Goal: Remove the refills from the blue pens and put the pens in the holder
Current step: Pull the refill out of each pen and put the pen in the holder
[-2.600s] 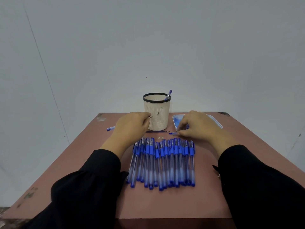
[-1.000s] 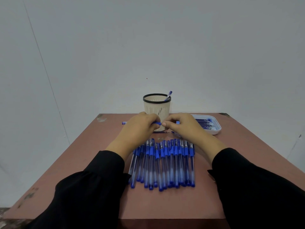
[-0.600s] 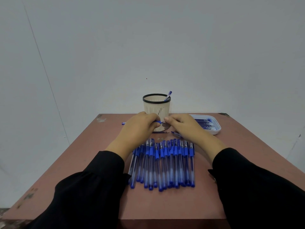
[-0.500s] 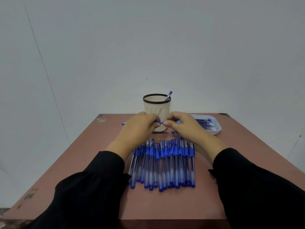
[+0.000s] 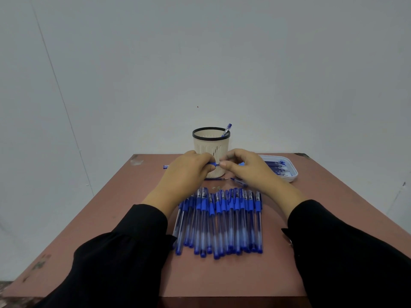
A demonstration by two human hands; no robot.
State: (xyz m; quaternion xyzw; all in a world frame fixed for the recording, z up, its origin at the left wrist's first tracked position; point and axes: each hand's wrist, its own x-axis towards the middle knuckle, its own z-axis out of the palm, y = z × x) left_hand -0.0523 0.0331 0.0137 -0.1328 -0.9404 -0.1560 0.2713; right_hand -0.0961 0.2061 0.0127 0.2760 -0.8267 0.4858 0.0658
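left hand (image 5: 186, 174): centre frame, fingers curled round one blue pen (image 5: 213, 164), its far end poking out left of the knuckles
right hand (image 5: 246, 168): just right of it, fingertips pinching the same pen's other end, in front of the holder
holder (image 5: 210, 150): cream mesh cup, black rim, upper centre; one pen (image 5: 226, 129) standing in it
pen row (image 5: 220, 221): big batch lying side by side, lower centre, untouched
tray (image 5: 291, 172): right of holder, holds blue refills
progress: early, one pen binned, one being taken apart, most left
loose bits: refill (image 5: 214, 179) and small parts on table behind the row
hidden: pen middle covered by fingers, can't tell if refill is out; holder's inside unseen
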